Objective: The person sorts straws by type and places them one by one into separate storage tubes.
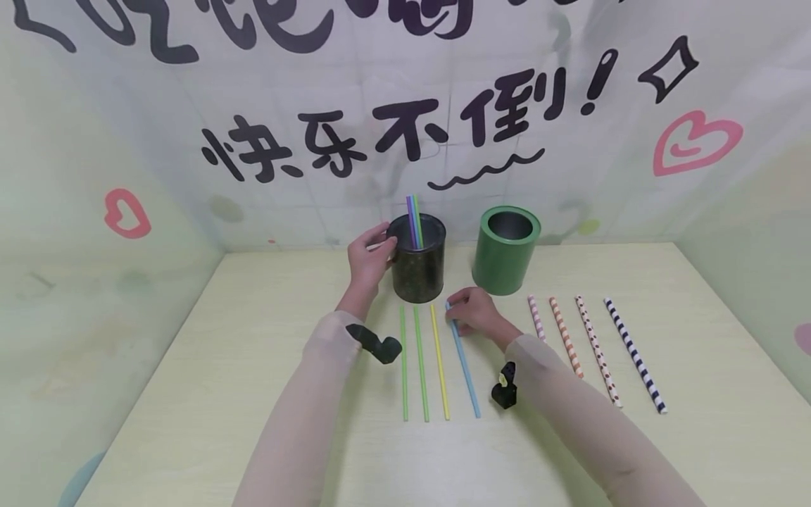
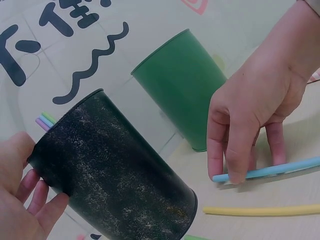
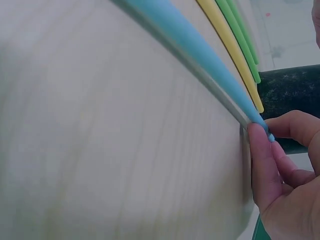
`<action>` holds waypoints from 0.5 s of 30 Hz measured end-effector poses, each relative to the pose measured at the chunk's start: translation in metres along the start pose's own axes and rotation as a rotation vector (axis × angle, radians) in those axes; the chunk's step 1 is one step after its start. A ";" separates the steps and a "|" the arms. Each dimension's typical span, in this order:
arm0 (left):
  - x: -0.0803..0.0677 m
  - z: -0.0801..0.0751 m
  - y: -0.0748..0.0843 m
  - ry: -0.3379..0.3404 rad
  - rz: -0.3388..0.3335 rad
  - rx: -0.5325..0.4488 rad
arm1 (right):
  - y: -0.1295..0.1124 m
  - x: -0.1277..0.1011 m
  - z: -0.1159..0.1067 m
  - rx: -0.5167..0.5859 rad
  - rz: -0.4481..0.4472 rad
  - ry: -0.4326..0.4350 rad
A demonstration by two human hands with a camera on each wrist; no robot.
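1. The right hand pinches the far tip of the long light-blue plastic straw, which lies flat on the pale wooden table.
2. The straw's long axis runs from the table's near edge toward its far edge, beside a yellow straw and two green straws.
3. The left hand grips the rim of the dark speckled metal can, just beyond the pinched tip, nearer than the green can.

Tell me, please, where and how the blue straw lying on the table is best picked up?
Probably at its far tip, from above. The blue straw lies flat on the table, a yellow straw close beside it, so little room along its length. The right hand already pinches that end near the dark can.
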State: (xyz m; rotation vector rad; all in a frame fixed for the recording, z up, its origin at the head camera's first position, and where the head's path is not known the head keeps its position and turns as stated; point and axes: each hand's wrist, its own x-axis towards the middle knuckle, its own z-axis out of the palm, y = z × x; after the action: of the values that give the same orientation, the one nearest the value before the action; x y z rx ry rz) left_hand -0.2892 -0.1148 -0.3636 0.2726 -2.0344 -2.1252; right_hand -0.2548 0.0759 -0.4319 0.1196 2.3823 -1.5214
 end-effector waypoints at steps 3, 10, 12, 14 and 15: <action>-0.001 0.000 0.000 0.001 -0.002 -0.001 | -0.002 -0.001 -0.003 0.067 -0.006 -0.006; -0.001 0.000 0.000 0.001 -0.002 0.004 | -0.014 -0.002 -0.012 0.151 -0.071 -0.005; -0.001 0.000 0.000 0.002 0.001 0.006 | -0.020 -0.002 -0.015 0.156 -0.087 0.001; -0.001 0.001 0.001 0.001 0.000 0.005 | -0.025 -0.001 -0.019 0.169 -0.113 0.003; -0.001 0.001 0.001 0.000 0.000 0.004 | -0.028 -0.002 -0.021 0.177 -0.124 0.004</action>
State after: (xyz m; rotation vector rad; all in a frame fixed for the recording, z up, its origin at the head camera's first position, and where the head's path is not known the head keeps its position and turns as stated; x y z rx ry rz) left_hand -0.2889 -0.1139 -0.3627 0.2740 -2.0394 -2.1210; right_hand -0.2641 0.0825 -0.3985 0.0140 2.2928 -1.7891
